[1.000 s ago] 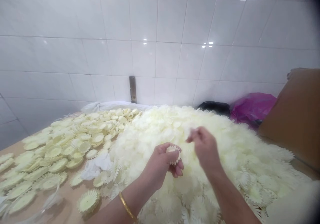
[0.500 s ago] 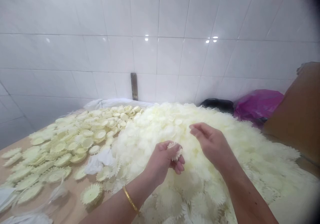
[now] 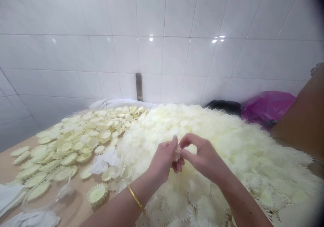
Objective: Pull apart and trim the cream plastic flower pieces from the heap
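My left hand (image 3: 164, 159), with a gold bangle (image 3: 135, 197) at the wrist, is closed around a small pale scalloped flower piece (image 3: 177, 153). The thumb and fingers of my right hand (image 3: 201, 154) pinch at that piece's right side, touching it; whether they hold a separate petal layer is hidden. Both hands are over a large heap of pale cream, toothed-edge petal discs (image 3: 222, 142). Left of the heap lie many stacked yellowish scalloped discs (image 3: 83, 139), with one thicker stack (image 3: 97, 194) nearer to me.
White crumpled scraps (image 3: 105, 161) lie between the piles, and more white cloth-like material (image 3: 35, 219) is at the lower left of the tabletop (image 3: 73, 206). A dark metal strip (image 3: 139, 86) leans on the tiled wall. A black object (image 3: 224, 107), purple bag (image 3: 268, 107) and brown cardboard (image 3: 301, 119) stand right.
My right hand has come left and down from above the heap to meet the flower piece in my left hand. The view has shifted slightly left.
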A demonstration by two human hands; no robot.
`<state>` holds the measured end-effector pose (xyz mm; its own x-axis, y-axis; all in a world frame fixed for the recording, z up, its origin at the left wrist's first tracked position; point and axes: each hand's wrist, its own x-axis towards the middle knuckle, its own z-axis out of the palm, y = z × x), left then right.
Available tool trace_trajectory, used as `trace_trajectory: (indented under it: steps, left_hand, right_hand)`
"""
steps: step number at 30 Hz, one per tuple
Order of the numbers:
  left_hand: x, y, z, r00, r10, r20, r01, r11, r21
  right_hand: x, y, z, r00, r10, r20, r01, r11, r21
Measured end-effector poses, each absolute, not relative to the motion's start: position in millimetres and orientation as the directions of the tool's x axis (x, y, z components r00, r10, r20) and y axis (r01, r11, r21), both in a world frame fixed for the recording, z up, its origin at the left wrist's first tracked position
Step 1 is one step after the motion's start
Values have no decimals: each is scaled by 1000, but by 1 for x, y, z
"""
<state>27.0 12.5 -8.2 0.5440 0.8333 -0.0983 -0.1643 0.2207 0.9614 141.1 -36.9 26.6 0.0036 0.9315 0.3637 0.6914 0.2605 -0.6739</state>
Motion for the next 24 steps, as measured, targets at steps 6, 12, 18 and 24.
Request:
trace_trajectory:
  steps: [6, 12, 18, 24]
  left_hand:
    - [25, 13, -8, 604, 790, -104, -198, 275, 941]
    - [11, 11, -5, 665, 743, -76, -276, 339, 899]
    - [6, 11, 1, 684, 727, -55, -319, 366, 874]
    - [4, 8, 6, 677, 736, -15, -340, 330, 881]
  right_hand:
    - [131, -36, 20, -67, 855, 514, 964, 189, -189]
    - [124, -35, 13, -229, 828, 512, 969, 246, 35]
    - [124, -32, 8, -201, 731, 652, 972, 232, 40]
    - [123, -30, 7, -197, 672, 714, 942, 331, -52]
